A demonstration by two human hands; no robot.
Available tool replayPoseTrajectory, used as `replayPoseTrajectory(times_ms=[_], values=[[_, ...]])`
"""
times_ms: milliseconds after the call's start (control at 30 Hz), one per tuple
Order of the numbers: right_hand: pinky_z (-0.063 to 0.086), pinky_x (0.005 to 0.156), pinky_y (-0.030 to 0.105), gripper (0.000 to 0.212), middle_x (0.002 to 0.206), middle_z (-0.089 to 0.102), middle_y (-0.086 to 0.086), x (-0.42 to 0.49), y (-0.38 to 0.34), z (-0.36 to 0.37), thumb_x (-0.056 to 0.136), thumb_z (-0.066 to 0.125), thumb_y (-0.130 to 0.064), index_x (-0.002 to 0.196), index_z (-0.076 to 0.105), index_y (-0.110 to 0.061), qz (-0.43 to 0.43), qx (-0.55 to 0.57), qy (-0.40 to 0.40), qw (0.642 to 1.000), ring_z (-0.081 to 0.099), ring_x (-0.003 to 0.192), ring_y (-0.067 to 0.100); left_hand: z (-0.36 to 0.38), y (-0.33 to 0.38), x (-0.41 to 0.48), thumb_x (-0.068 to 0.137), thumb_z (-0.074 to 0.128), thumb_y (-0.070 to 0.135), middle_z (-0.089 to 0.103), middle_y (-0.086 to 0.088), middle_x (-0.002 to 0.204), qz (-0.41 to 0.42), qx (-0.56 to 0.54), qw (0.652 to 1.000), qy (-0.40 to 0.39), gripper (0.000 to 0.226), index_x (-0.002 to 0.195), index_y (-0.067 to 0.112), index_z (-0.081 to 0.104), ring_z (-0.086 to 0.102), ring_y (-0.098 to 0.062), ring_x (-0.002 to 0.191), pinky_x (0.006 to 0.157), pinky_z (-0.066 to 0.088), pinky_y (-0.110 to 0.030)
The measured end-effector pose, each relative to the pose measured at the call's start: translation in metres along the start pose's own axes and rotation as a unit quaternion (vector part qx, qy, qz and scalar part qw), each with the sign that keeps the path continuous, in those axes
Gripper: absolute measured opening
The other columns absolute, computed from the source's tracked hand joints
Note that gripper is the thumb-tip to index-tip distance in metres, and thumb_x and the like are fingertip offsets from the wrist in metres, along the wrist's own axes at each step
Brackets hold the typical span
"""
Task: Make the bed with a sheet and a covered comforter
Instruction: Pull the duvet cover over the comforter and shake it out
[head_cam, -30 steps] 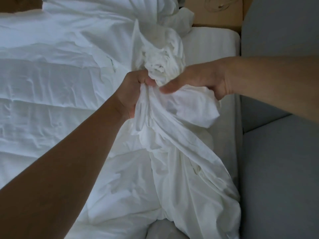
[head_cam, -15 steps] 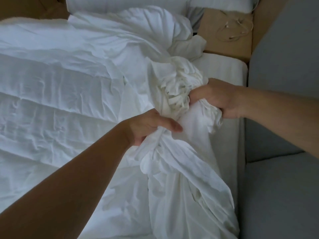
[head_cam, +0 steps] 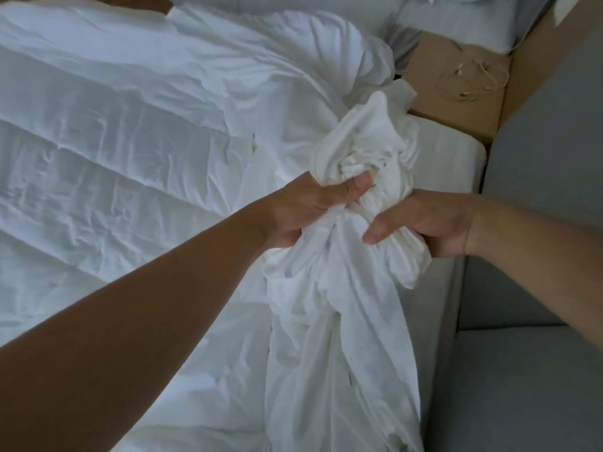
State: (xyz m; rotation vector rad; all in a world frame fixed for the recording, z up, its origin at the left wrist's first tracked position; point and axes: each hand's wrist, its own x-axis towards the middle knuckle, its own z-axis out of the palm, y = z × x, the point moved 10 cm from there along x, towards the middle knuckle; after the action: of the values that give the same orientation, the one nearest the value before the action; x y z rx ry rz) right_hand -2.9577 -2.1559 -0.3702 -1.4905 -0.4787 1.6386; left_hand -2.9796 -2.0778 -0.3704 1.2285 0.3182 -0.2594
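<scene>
A white quilted comforter (head_cam: 107,177) lies spread over the bed, filling the left of the view. A bunched white cover (head_cam: 342,321) runs as a thick rope of cloth from the bottom right up to a crumpled knot near the middle. My left hand (head_cam: 310,210) grips this bunch from the left, thumb pressed across it. My right hand (head_cam: 424,223) holds the same bunch from the right, fingers curled behind the gathered folds. The mattress edge (head_cam: 450,151) shows white just beyond the bunch.
Pillows (head_cam: 456,17) lie at the top right. A tan wooden surface (head_cam: 456,89) beside the mattress carries a thin coiled cable (head_cam: 470,79). A grey upholstered panel (head_cam: 538,288) runs down the right side, close to the bed.
My left hand has moved up the bunched cloth toward the knot. My right hand has slid lower on it, so the two hands now sit closer together. The view has tilted up slightly.
</scene>
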Motion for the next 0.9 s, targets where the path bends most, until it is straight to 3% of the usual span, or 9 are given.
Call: replayPoseTrajectory(times_ms=[100,167,267,367,533,633,733,800,900], values=[[0.057,0.092,0.045,0.048,0.122,0.069,0.016,-0.001,-0.008,-0.016,0.067,0.070,-0.002,0.113,0.076,-0.016,-0.017,0.049,0.029,0.998,0.068,0.109,0.031,0.001,-0.004,-0.011,0.085,0.062,0.034,0.077,0.000,0.103,-0.034,0.032,0.998,-0.031,0.036,0.115,0.015,0.066,0.073,-0.015,0.098,0.081,0.058,-0.029],[0.055,0.094,0.045,0.050,0.124,0.068,0.016,-0.001,-0.016,-0.026,0.071,0.066,-0.004,0.120,0.070,-0.012,-0.043,0.065,0.059,0.995,0.067,0.113,0.033,0.004,-0.021,-0.020,0.077,0.072,0.020,0.078,0.005,0.087,-0.087,0.043,0.993,-0.072,0.024,0.101,0.018,0.068,0.075,-0.009,0.082,0.068,0.058,-0.022],[0.049,0.102,0.052,0.053,0.126,0.066,0.021,0.001,-0.014,-0.032,0.073,0.065,-0.005,0.126,0.066,-0.005,-0.050,0.050,0.098,0.993,0.064,0.116,0.038,0.015,-0.048,-0.028,0.070,0.074,-0.002,0.078,-0.006,0.097,-0.169,0.063,0.973,-0.146,0.029,0.092,0.016,0.079,0.075,-0.019,0.089,0.072,0.060,-0.029],[0.047,0.105,0.054,0.050,0.125,0.067,0.021,0.002,-0.011,-0.031,0.075,0.065,-0.007,0.125,0.066,-0.005,-0.045,0.052,0.107,0.992,0.064,0.116,0.038,0.021,-0.049,-0.023,0.072,0.068,-0.007,0.075,-0.012,0.105,-0.152,0.012,0.974,-0.167,0.035,0.099,0.013,0.080,0.073,-0.026,0.097,0.079,0.059,-0.035],[0.042,0.110,0.051,0.039,0.128,0.066,0.012,0.004,0.002,-0.005,0.082,0.068,-0.031,0.118,0.074,-0.016,0.017,0.053,0.047,0.997,0.062,0.121,0.031,-0.006,-0.044,-0.009,0.073,0.063,0.006,0.070,-0.016,0.110,-0.087,-0.106,0.986,-0.096,0.044,0.117,0.007,0.069,0.069,-0.030,0.100,0.085,0.057,-0.039],[0.052,0.099,0.043,0.035,0.117,0.073,0.006,0.003,0.015,0.022,0.074,0.074,-0.050,0.098,0.081,-0.026,0.062,0.012,-0.022,0.998,0.069,0.111,0.023,-0.022,-0.042,-0.006,0.076,0.063,0.015,0.068,-0.017,0.113,-0.046,-0.109,0.993,-0.030,0.041,0.116,0.005,0.069,0.067,-0.031,0.103,0.089,0.054,-0.038],[0.058,0.088,0.045,0.050,0.115,0.073,0.010,-0.006,0.020,0.023,0.055,0.095,-0.026,0.102,0.079,-0.023,0.081,-0.026,-0.055,0.995,0.070,0.107,0.027,-0.021,-0.039,-0.005,0.071,0.067,0.014,0.070,-0.016,0.102,-0.014,-0.095,0.995,0.009,0.037,0.106,0.007,0.074,0.070,-0.030,0.093,0.083,0.057,-0.038],[0.060,0.084,0.043,0.045,0.112,0.074,0.010,-0.006,0.014,0.016,0.063,0.085,-0.004,0.105,0.077,-0.019,0.059,-0.051,-0.037,0.996,0.071,0.105,0.028,-0.018,-0.039,-0.009,0.068,0.070,0.017,0.070,-0.017,0.103,-0.022,-0.072,0.997,0.002,0.037,0.103,0.008,0.075,0.068,-0.033,0.097,0.092,0.054,-0.044],[0.053,0.098,0.048,0.053,0.124,0.069,0.013,0.000,-0.004,0.005,0.075,0.072,-0.001,0.126,0.065,-0.011,-0.014,-0.004,0.028,0.999,0.066,0.115,0.031,-0.005,-0.048,-0.021,0.070,0.076,0.015,0.068,-0.017,0.120,-0.098,-0.037,0.990,-0.089,0.041,0.111,0.011,0.075,0.065,-0.036,0.113,0.104,0.047,-0.053]])
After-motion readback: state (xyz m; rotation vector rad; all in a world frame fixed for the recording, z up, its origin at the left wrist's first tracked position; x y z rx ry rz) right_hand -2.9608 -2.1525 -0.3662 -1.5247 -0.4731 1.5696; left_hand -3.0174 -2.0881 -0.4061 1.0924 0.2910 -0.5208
